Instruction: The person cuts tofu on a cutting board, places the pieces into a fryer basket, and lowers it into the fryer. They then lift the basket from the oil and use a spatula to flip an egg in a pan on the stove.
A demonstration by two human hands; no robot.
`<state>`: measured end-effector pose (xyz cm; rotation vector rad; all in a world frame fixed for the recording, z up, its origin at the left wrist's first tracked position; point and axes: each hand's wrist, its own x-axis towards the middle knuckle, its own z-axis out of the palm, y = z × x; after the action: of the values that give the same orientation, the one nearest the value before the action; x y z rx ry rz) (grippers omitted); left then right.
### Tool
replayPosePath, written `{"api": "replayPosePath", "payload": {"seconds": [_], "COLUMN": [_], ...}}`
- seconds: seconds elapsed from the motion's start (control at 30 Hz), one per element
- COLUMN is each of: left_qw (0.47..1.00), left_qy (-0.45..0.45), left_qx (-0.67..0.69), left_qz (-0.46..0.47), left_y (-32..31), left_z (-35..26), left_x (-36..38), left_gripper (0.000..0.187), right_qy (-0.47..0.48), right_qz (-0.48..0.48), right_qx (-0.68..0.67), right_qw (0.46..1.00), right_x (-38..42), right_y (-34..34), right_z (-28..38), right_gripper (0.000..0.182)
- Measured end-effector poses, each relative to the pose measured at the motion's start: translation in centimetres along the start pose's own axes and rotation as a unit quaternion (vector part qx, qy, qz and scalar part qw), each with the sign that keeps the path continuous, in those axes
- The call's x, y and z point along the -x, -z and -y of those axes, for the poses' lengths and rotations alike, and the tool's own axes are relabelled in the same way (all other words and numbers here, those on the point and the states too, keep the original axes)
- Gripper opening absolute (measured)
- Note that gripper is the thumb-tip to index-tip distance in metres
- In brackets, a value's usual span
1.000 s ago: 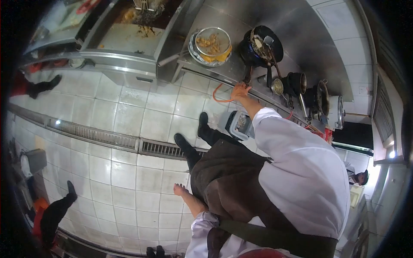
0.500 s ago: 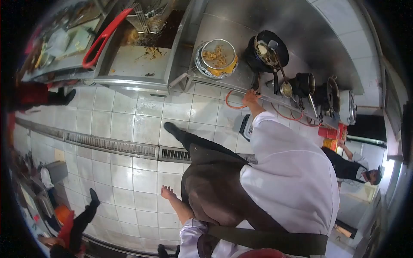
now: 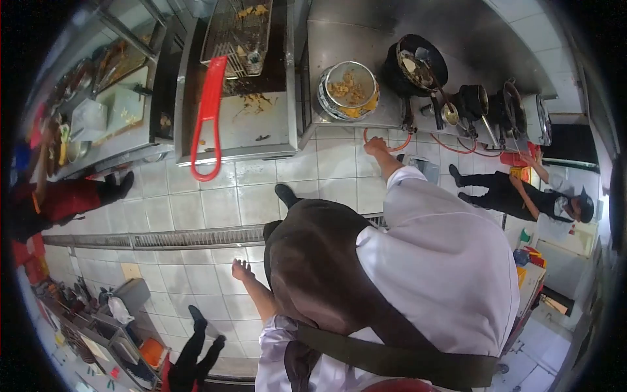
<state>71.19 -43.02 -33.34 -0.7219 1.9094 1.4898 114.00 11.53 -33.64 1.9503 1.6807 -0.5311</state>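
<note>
My right hand [image 3: 375,146] hangs just off the stove counter's front edge, near an orange hose [image 3: 400,145]. Its fingers are loosely bent, with nothing visible in them. Low over the tiled floor is my left hand [image 3: 241,269], empty, its fingers slightly curled and apart. A strainer with fried pieces [image 3: 351,85] rests over a foil-lined bowl [image 3: 361,112] on the counter [image 3: 320,59]. To its right a dark wok [image 3: 392,72] holds utensils. The fryer [image 3: 248,127] bears a wire basket [image 3: 264,39] with a red handle [image 3: 208,130].
Pots [image 3: 471,101] line the counter's right part. A person in dark clothes [image 3: 522,196] holds something yellow at the right. Another in red [image 3: 62,206] stands at the left worktable. Dark-trousered legs [image 3: 194,346] show at the lower left. A drain grate [image 3: 189,238] crosses the floor.
The view has shifted left, bringing the fryer and red handle further in. My right hand has come away from the wok's handle. More of the person at the right shows.
</note>
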Motion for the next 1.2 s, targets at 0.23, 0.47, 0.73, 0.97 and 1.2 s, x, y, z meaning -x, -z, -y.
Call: {"api": "replayPosePath", "payload": {"seconds": [0.23,0.47,0.73,0.97,1.2], "left_qw": [0.995,0.976,0.952,0.947,0.937], "left_qy": [-0.054,-0.016,-0.051,-0.051,-0.056], "left_qx": [-0.013,-0.160,-0.252,-0.289,-0.308], "left_qz": [0.077,0.144,0.164,0.131,0.156], "left_y": [-6.5,-11.7,-15.4,-17.2,-17.0], "left_z": [-9.8,-18.0,-25.9,-28.6,-29.1], "left_x": [-8.1,-13.7,-17.2,-21.2,-22.1], "left_gripper": [0.033,0.030,0.026,0.016,0.010], "right_qy": [0.216,0.025,-0.039,0.037,0.001], "right_qz": [0.003,0.081,0.058,-0.053,-0.240], "right_qx": [-0.070,-0.318,-0.325,-0.171,-0.205], "right_qw": [0.974,0.944,0.943,0.983,0.949], "right_x": [6.7,15.5,21.8,22.8,19.7], "right_y": [-3.3,-3.4,-8.1,-12.6,-11.2], "right_z": [7.0,8.7,10.6,14.9,16.0], "right_gripper": [0.041,0.031,0.028,0.016,0.014]}}
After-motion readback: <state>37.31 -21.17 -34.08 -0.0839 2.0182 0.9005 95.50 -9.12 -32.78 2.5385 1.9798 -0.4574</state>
